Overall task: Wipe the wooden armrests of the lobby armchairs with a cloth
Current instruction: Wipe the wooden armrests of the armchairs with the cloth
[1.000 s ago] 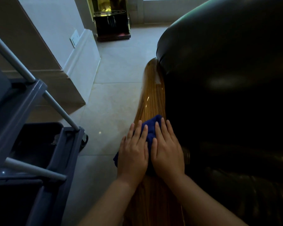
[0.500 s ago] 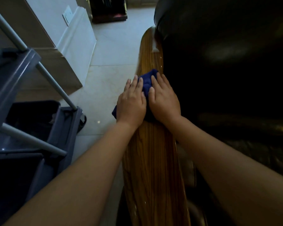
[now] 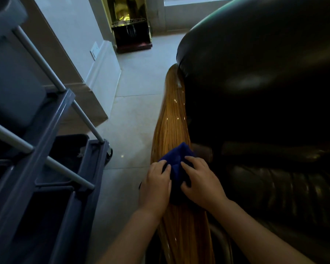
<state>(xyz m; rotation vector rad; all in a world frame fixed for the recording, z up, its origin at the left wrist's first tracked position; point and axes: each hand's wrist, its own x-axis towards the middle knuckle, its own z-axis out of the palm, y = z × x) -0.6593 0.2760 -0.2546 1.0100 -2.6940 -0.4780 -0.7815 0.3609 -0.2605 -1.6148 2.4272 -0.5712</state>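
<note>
A glossy wooden armrest [image 3: 172,119] runs away from me along the left side of a black leather armchair [image 3: 255,92]. A dark blue cloth [image 3: 176,161] lies bunched on the armrest about halfway along it. My left hand [image 3: 155,184] grips the cloth's left side with curled fingers. My right hand [image 3: 200,181] grips its right side, thumb tucked under the fold. Both hands rest on the wood, side by side.
A grey cleaning cart [image 3: 36,168] with metal poles and a dark bin stands close on the left. Pale tiled floor [image 3: 133,115] lies between cart and chair. A white wall corner [image 3: 95,69] and a brass-and-black stand [image 3: 131,25] are farther back.
The hands and cloth slid up the armrest toward its far end, then came back toward me. The fingers, flat before, are now curled and bunching the cloth.
</note>
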